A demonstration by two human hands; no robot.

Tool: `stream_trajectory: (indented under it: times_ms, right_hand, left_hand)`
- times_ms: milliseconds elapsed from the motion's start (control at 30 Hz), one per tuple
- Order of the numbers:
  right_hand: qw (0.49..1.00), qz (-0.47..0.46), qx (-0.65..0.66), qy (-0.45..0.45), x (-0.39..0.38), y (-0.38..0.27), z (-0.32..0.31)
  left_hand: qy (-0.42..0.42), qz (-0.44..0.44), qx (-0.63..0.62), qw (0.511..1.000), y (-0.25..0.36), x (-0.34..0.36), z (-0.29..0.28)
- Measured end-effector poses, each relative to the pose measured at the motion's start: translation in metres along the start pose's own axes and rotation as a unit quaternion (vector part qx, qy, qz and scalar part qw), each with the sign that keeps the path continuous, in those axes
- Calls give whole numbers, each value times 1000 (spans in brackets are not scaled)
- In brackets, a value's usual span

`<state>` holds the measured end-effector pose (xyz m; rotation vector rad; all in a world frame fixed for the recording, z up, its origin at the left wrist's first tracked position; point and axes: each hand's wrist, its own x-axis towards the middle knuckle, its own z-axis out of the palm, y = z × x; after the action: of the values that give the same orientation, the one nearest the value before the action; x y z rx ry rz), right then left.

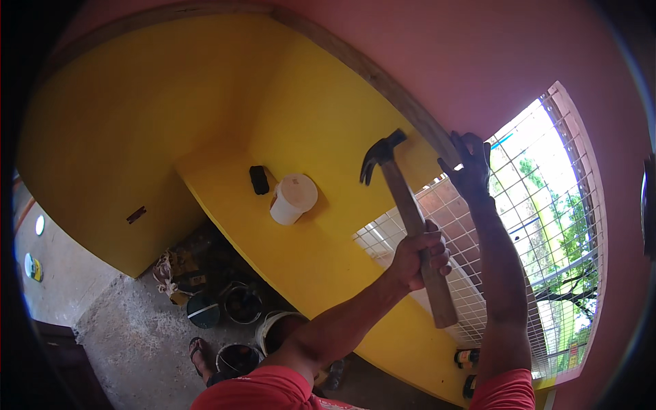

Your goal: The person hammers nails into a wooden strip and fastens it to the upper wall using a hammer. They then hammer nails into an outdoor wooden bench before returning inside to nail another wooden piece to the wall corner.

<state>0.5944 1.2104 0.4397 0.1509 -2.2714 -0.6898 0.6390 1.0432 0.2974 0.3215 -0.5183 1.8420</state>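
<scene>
My left hand (420, 256) is wrapped round the wooden handle of a claw hammer (410, 205). The hammer is raised, its dark metal head uppermost and its claw to the left. Higher and to the right, my right hand (470, 160) reaches up to the lower end of a long wooden strip (383, 78) along the line between yellow and pink wall. Thumb and fingers are bent together at the strip; anything small between them is too dark to make out.
A white bucket (294, 198) and a black object (259, 180) sit on a yellow ledge (256, 236). Beside my right arm is a window with a wire grille (540, 205). Several buckets, including a dark one (242, 304), stand on the floor below. Dark jars (467, 358) sit near my right elbow.
</scene>
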Motion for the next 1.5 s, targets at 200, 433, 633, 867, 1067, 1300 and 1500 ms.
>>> stream_trajectory:
  times_ms: [200, 433, 633, 867, 1067, 1300, 1500]
  right_hand:
    - [1000, 14, 3, -13, 0, 0, -1]
    - [1000, 15, 5, -14, -1, 1, -3]
    - [1000, 22, 5, -19, 1, -1, 0]
    - [1000, -2, -20, -4, -1, 7, 1]
    - [1000, -9, -12, 8, -1, 3, 3]
    - [999, -7, -31, -17, -1, 7, 1]
    - [1000, 8, -5, 8, -2, 6, 5]
  left_hand:
    - [-11, -50, -10, 999, -1, 1, 8]
    - [73, 32, -10, 997, -10, 4, 24]
    - [-44, -25, 35, 998, -9, -2, 10]
    - [-10, -42, 5, 999, -7, 3, 9]
    - [1, 9, -3, 1000, -8, 5, -1]
    - [22, -28, 21, 999, -5, 6, -11]
    - [-37, -13, 37, 999, 16, 3, -20]
